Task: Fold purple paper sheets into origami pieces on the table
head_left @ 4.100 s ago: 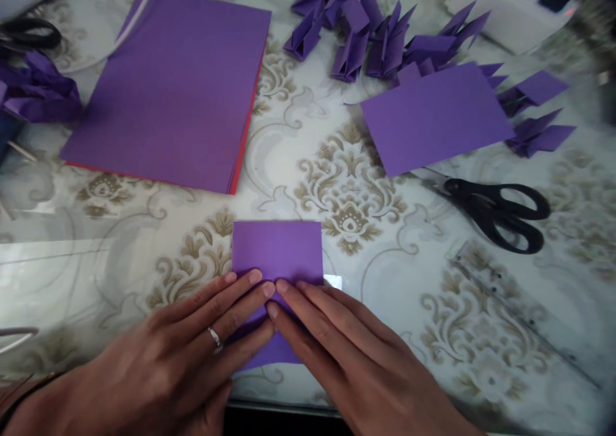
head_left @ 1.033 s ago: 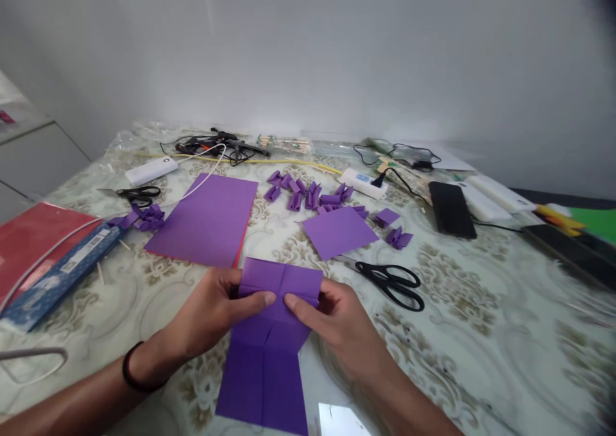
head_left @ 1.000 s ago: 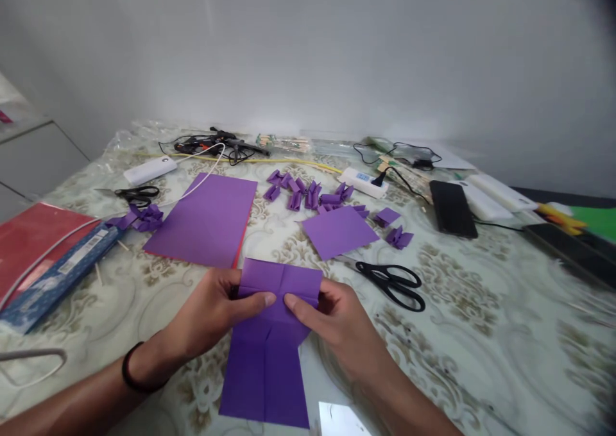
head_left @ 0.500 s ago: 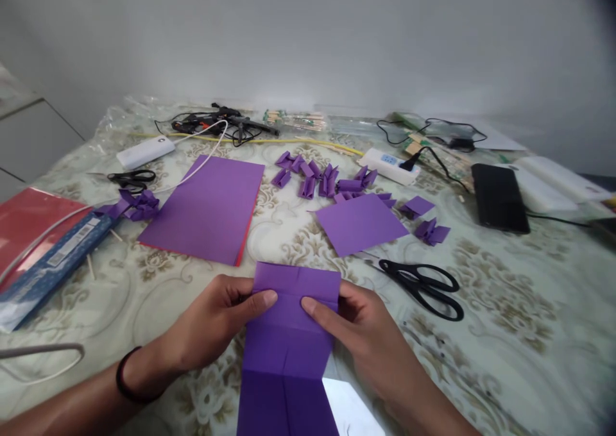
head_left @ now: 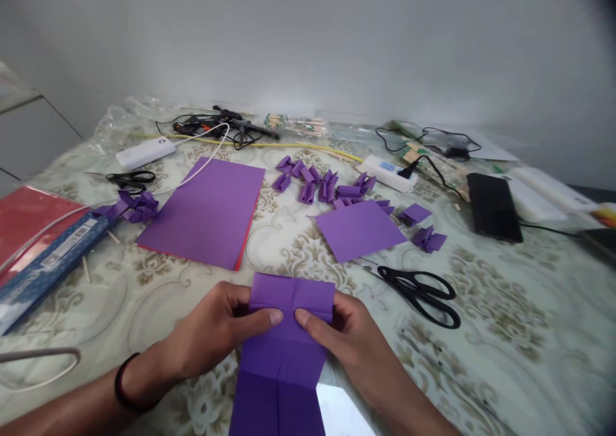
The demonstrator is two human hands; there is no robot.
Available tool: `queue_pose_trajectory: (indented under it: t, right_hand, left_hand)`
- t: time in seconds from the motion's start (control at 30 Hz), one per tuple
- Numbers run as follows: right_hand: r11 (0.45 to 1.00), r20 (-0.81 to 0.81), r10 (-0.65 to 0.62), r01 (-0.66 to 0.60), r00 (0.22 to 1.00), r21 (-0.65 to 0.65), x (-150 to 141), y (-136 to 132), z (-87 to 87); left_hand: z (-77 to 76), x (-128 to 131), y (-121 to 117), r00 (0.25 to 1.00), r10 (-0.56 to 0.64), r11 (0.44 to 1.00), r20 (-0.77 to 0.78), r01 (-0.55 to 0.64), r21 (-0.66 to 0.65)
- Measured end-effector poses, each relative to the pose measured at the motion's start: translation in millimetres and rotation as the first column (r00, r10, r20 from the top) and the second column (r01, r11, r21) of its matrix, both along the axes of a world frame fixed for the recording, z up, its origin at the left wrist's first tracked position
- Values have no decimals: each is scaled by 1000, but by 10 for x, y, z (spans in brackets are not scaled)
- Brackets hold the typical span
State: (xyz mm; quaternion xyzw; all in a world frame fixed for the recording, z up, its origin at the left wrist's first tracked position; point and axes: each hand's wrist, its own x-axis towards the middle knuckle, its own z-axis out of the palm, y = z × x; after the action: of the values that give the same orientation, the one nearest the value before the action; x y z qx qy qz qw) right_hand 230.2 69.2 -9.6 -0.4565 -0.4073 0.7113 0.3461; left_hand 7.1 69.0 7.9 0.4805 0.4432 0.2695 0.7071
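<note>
A creased strip of purple paper hangs between my two hands, with fold lines across it and one down its middle. My left hand pinches its left edge near the top, thumb on the front face. On the opposite edge my right hand grips it the same way, its thumb tip close to the left one. The fingers behind the paper are partly hidden. Beyond the strip lie a flat purple sheet and black-handled scissors, whose blades are partly under that sheet. Several folded purple paper pieces sit farther back.
At left are a purple paper stack, a second pair of scissors, a blue package and a red sheet. A power strip, a black phone and a glue gun with cables lie toward the back.
Both hands and the purple strip have shifted slightly down and left in view. The thumbs are a little closer together. Both hands keep their hold on the paper.
</note>
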Motion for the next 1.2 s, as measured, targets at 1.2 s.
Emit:
queue_pose_trajectory:
  t: [1.2]
  right_hand:
    - [960,181,193,-223,964,168,268,185,218]
  left_hand:
    - [144,-52,-5,989,145,988,-36,-147,-51]
